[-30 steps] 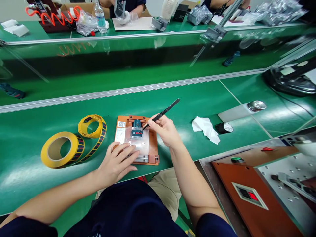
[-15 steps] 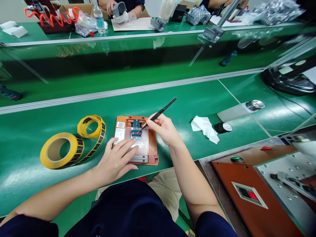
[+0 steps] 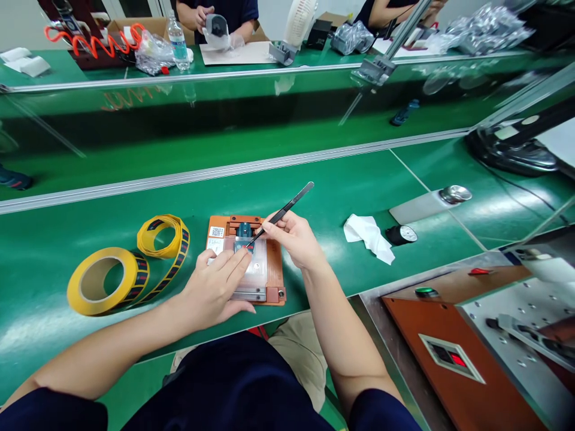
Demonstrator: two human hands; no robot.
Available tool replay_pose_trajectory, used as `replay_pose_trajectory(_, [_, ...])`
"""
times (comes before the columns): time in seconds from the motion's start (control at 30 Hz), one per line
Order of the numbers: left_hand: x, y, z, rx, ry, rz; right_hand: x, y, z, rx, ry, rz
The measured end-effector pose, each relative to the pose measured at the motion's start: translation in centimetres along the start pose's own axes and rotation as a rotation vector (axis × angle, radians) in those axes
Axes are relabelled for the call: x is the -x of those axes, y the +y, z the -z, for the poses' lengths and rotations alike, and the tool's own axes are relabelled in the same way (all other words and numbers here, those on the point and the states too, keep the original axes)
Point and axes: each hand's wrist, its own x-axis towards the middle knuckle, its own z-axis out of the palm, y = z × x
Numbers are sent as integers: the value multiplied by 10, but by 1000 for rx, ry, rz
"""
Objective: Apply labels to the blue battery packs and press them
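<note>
An orange fixture with a clear plate on top lies flat on the green bench in front of me. Under the plate's far edge a dark blue tool part shows. My right hand pinches black tweezers, tips pointing down at a dark blue label on the plate. Fingers stretched out, my left hand lies flat on the plate, its fingertips at the label and covering part of it. To the left, a roll of yellow label tape stands beside a smaller coil, joined by a strip.
On the right lie a white tissue, a small black round gauge and a white bottle. An orange machine stands at the lower right. Behind a clear partition, other people work at the far bench.
My left fingers have slid forward on the plate, onto the label's near edge. The tweezers' tips have shifted slightly left over the label. The view has tilted a little.
</note>
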Motion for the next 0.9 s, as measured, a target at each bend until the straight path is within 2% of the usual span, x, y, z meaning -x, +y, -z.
replay_pose_trajectory(0.13, [-8,-12,-5,95,43,182,6,3,16,-16,320,96])
replay_pose_trajectory(0.2, [-13,-18,-8,188,48,274,14,6,29,104,394,146])
replay_pose_trajectory(0.27, [-13,-20,-11,267,102,279,24,10,43,323,442,174])
replay_pose_trajectory(0.3, [-9,-18,-12,267,178,251,29,13,49,450,457,166])
replay_pose_trajectory(0.37, [4,-9,-13,193,422,110,40,22,60,687,469,132])
replay_pose_trajectory(0.43, [25,5,-14,135,618,-130,49,34,70,882,459,137])
replay_pose_trajectory(0.47, [37,12,-16,133,641,-258,53,40,75,964,451,167])
replay_pose_trajectory(0.5, [49,18,-18,145,604,-373,55,47,80,1041,446,203])
replay_pose_trajectory(0.57, [68,25,-22,169,413,-502,59,58,88,1169,439,249])
replay_pose_trajectory(0.63, [79,25,-26,162,220,-519,61,61,91,1251,461,261])
replay_pose_trajectory(0.7, [82,22,-28,179,133,-496,62,57,85,1277,489,297])
replay_pose_trajectory(0.77, [78,18,-28,224,155,-476,62,46,70,1222,412,368])
replay_pose_trajectory(0.9, [57,17,-27,280,281,-359,60,28,29,1016,-64,473])
